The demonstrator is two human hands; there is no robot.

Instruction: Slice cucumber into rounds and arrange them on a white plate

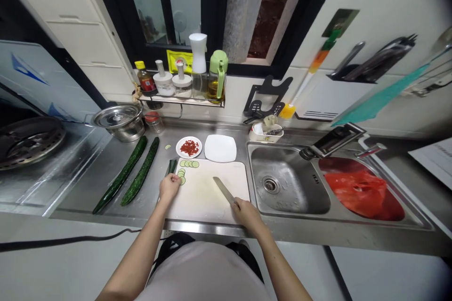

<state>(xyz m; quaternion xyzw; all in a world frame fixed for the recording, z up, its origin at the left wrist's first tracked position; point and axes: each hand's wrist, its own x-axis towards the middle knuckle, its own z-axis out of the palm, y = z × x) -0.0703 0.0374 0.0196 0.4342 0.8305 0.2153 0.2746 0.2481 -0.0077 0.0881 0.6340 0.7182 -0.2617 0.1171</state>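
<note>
My right hand (245, 214) grips a kitchen knife (223, 189), its blade lying low over the white cutting board (212, 202) and pointing up and left. At the board's left edge, my left hand (169, 187) has its fingers pinched together at the edge of a few cucumber slices (181, 180). Above them, a row of cucumber slices (189, 164) lies overlapping in the board's upper left corner. Just beyond my left fingers is a dark green cut piece of cucumber (172, 166), partly hidden by the hand.
Two whole cucumbers (122, 176) lie left of the board. Behind it stand a plate of chopped red pieces (189, 147) and a white square plate (220, 148). A lidded steel pot (120, 121) is at back left. The sink (289, 183) and a red bag (358, 190) are right.
</note>
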